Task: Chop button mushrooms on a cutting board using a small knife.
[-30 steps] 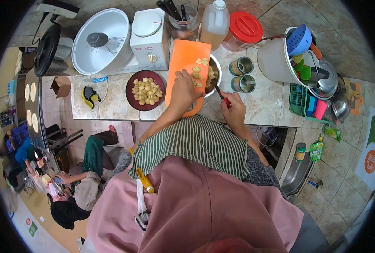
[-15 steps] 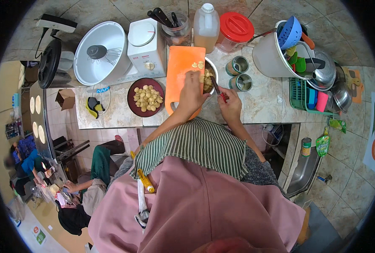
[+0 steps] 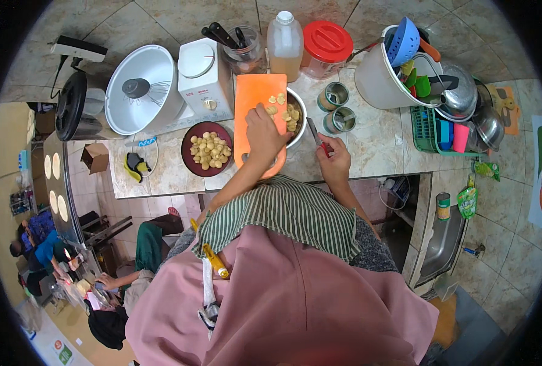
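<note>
My left hand [image 3: 266, 135] lies on an orange cutting board [image 3: 248, 91], fingers bent beside pale mushroom slices [image 3: 276, 98]; what they grip, if anything, is hidden. The board partly covers a white bowl [image 3: 302, 110] containing more pieces. My right hand [image 3: 334, 157] grips a red-handled knife [image 3: 313, 133], its blade pointing up beside the bowl's right rim. Left of the board, a maroon plate [image 3: 191, 163] holds several whole pale mushrooms [image 3: 211, 149].
Two open tins [image 3: 338, 97] stand right of the bowl. A mixer [image 3: 199, 79], jug [image 3: 285, 43], red-lidded container [image 3: 327, 43] and utensil bucket [image 3: 376, 82] line the back. A sink [image 3: 437, 256] lies lower right; a co-worker's hand [image 3: 109, 282] shows lower left.
The knife blade has shifted from over the bowl to just right of its rim. My left hand remains on the board with slight finger movement. The whole view has shifted slightly.
</note>
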`<state>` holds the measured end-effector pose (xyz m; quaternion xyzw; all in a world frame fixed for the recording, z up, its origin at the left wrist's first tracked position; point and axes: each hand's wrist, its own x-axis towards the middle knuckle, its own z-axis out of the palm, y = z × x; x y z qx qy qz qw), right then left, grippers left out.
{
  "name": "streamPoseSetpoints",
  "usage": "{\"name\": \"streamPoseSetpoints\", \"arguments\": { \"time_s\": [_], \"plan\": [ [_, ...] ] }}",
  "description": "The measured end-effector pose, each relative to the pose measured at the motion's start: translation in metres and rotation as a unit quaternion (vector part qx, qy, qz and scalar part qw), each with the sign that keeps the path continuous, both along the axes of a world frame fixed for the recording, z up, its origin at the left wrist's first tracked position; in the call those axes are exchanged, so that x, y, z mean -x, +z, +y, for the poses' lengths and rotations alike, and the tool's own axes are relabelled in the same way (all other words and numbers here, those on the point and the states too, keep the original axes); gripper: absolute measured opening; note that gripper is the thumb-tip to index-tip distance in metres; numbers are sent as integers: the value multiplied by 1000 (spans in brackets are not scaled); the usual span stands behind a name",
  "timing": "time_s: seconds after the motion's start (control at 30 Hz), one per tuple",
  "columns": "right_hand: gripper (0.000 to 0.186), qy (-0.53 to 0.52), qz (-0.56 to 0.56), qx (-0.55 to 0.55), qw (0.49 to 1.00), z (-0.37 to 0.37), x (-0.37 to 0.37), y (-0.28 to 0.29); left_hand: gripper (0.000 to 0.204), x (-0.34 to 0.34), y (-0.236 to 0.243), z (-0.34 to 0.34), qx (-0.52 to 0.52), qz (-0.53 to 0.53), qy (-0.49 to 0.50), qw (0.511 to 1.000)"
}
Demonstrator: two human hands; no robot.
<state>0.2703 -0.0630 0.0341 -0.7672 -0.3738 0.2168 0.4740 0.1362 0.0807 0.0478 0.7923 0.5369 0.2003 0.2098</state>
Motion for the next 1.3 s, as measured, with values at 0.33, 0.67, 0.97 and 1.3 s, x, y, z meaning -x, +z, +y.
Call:
{"name": "streamPoseSetpoints", "arguments": {
  "time_s": [0.33, 0.67, 0.97, 1.3],
  "plan": [
    [36, 3, 2, 12, 1000, -19, 0, 4, 77, -16, -23, 7, 114, -106, -143, 977],
    [34, 2, -2, 32, 999, -22, 2, 15, 30, -46, -39, 32, 39, 25, -118, 992],
    [34, -6, 24, 13, 1000, -29, -3, 9, 18, 83, -30, 25, -86, -169, 55, 980],
    [35, 53, 29, -8, 998, 1, 4, 12, 26, 172, -59, 44, 90, 169, -165, 968]
  ]
}}
